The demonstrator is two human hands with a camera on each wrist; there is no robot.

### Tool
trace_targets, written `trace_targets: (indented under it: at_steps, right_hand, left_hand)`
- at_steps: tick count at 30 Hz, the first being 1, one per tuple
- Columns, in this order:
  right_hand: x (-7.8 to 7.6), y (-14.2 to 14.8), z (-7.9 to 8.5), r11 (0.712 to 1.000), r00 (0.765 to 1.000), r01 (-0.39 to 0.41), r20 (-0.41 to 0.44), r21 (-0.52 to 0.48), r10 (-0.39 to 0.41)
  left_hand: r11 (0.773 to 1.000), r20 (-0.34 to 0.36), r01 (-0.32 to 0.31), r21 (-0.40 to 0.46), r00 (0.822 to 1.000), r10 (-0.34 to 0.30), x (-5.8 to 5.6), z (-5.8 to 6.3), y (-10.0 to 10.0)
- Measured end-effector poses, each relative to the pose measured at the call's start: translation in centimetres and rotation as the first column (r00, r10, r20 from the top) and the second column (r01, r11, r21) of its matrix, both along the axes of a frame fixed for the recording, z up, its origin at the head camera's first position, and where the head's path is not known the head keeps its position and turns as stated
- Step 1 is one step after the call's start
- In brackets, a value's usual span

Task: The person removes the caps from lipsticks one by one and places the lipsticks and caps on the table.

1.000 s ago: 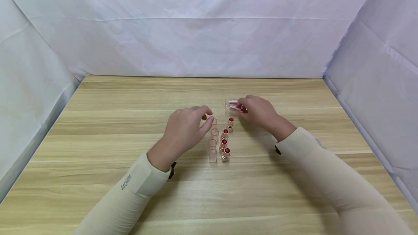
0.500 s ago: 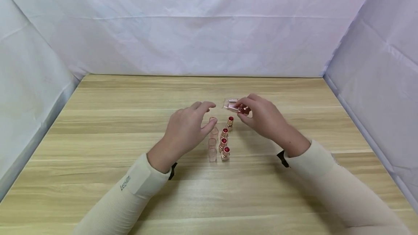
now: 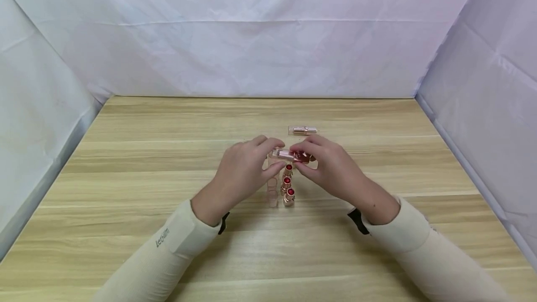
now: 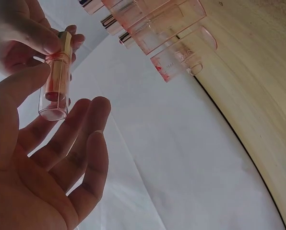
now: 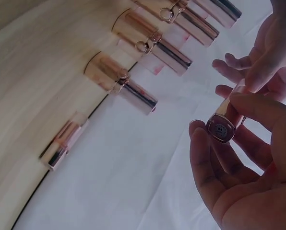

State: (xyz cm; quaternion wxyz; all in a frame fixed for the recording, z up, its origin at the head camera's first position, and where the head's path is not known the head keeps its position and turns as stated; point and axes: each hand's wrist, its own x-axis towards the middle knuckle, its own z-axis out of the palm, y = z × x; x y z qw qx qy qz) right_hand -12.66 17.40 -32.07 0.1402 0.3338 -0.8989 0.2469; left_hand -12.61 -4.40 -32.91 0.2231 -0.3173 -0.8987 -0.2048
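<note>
My right hand (image 3: 331, 160) pinches a lipstick (image 3: 286, 154) in a clear cap by its base, holding it sideways above the table. Around the cap end, my left hand (image 3: 245, 167) has its thumb and forefinger on either side. The left wrist view shows the left fingers (image 4: 97, 143) spread, the thumb beside the capped lipstick (image 4: 56, 86); firm contact cannot be told. Under and nearer than the hands stand uncapped lipsticks (image 3: 289, 195) with red tips, in a row. Clear caps (image 3: 272, 197) stand in a row to their left, partly hidden by the left hand.
Another capped lipstick (image 3: 304, 130) lies on its side beyond the hands. The wooden table (image 3: 168, 125) meets white cloth (image 3: 268, 59) at the back, with cloth walls at both sides.
My right hand has lifted one of the two lying lipsticks and brought it left and nearer, to my left hand. The left fingers now surround its cap end.
</note>
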Motion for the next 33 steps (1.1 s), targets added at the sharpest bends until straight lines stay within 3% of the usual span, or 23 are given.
trace_targets:
  at_steps: [10,17,33]
  right_hand:
    - [0.29,-0.09,-0.2,0.999,0.998,-0.001,0.056,-0.051,0.004]
    - [0.29,0.05,-0.58,0.998,0.994,0.038,0.106,-0.039,-0.034]
    - [0.24,0.18,-0.72,0.996,0.996,0.092,0.021,0.019,-0.092]
  left_hand:
    - [1.0,-0.015,0.022,0.009,1.0,-0.022,0.0,-0.04,0.11]
    - [1.0,-0.019,0.01,0.001,1.0,-0.01,-0.03,0.0,0.16]
    - [1.0,-0.011,-0.013,-0.025,1.0,0.012,-0.1,0.02,0.0]
